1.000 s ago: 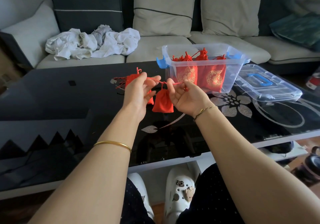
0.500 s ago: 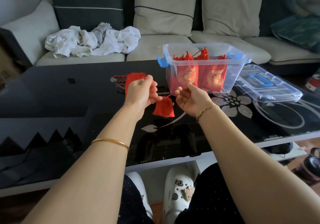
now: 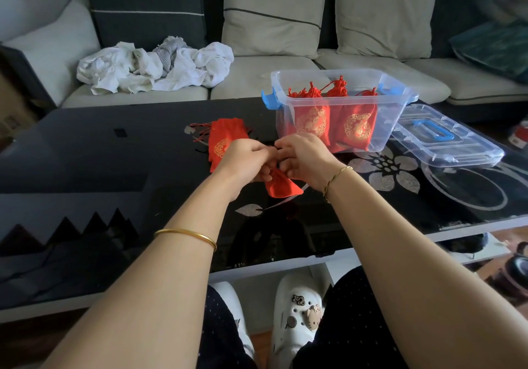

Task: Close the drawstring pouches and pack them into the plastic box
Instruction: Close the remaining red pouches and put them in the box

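A small red drawstring pouch (image 3: 281,187) hangs just above the black table, its top hidden between my two hands. My left hand (image 3: 245,161) and my right hand (image 3: 304,158) meet over its neck, fingers curled round the pouch top and cords. Behind my left hand lies a flat stack of red pouches (image 3: 225,140) with gold print, cords trailing to the left. The clear plastic box (image 3: 397,97) with blue latches stands beyond my right hand and holds several closed red pouches (image 3: 334,117) upright.
The box's clear lid (image 3: 445,140) with a blue handle lies flat to the right of the box. A sofa with cushions and a heap of white cloth (image 3: 154,67) runs behind the black glass table (image 3: 85,154).
My hands had the cords pulled apart sideways; they have come together over the pouch's neck. The pouch has sunk lower, towards the table.
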Demonstrator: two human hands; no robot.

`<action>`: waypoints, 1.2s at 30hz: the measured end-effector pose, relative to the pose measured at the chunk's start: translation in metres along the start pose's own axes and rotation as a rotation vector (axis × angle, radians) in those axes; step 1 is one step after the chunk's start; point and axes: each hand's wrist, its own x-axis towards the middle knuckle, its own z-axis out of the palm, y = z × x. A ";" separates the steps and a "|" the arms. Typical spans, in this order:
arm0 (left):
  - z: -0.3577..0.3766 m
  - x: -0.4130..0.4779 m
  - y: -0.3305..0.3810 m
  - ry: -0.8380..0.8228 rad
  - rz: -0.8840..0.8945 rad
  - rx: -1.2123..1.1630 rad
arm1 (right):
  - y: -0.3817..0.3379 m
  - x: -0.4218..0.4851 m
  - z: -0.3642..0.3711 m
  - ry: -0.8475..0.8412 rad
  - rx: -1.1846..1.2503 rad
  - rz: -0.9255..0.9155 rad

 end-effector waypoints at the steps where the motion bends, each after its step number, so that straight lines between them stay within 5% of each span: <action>1: 0.000 0.000 0.000 0.007 -0.011 -0.020 | 0.000 0.000 0.000 -0.012 -0.044 -0.028; 12: -0.003 0.000 0.002 0.145 -0.031 -0.036 | 0.010 -0.002 -0.005 0.000 -0.539 -0.486; 26: -0.005 -0.005 0.011 0.221 -0.100 -0.140 | 0.012 0.000 0.004 0.069 -0.877 -0.812; 36: -0.002 0.000 0.013 0.362 0.087 0.143 | 0.019 0.008 0.010 0.101 -0.365 -0.355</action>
